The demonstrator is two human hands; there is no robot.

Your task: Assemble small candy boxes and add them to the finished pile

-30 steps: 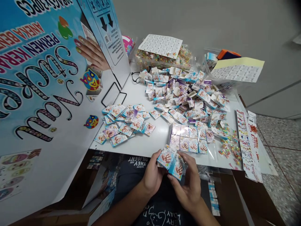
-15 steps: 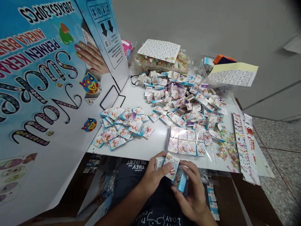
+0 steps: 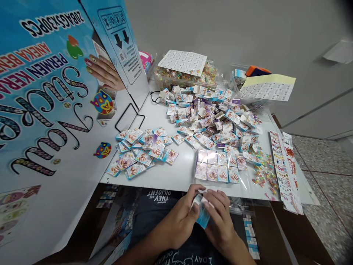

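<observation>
Between my two hands, above my lap at the table's front edge, are small nail-sticker boxes (image 3: 203, 217) with a blue side showing; fingers cover most of them, so I cannot count them. My left hand (image 3: 183, 217) is closed around their left side, thumb on top. From the right, my right hand (image 3: 220, 215) wraps them with bent fingers. Just beyond my hands, a clear plastic bag (image 3: 244, 182) lies on the table around two rows of the same boxes (image 3: 217, 173). To the left is a loose pile of closed boxes (image 3: 143, 152).
A large heap of boxes (image 3: 209, 114), many with open flaps, covers the table's middle. Behind stand a clear tub (image 3: 187, 79) of wrapped candies and another container (image 3: 237, 82) under a sheet. Sticker strips (image 3: 282, 165) lie right. A big printed carton (image 3: 68, 110) walls the left.
My hands have come together around the boxes. The printed front that faced up is now turned or covered, and a blue side shows. The view has shifted slightly.
</observation>
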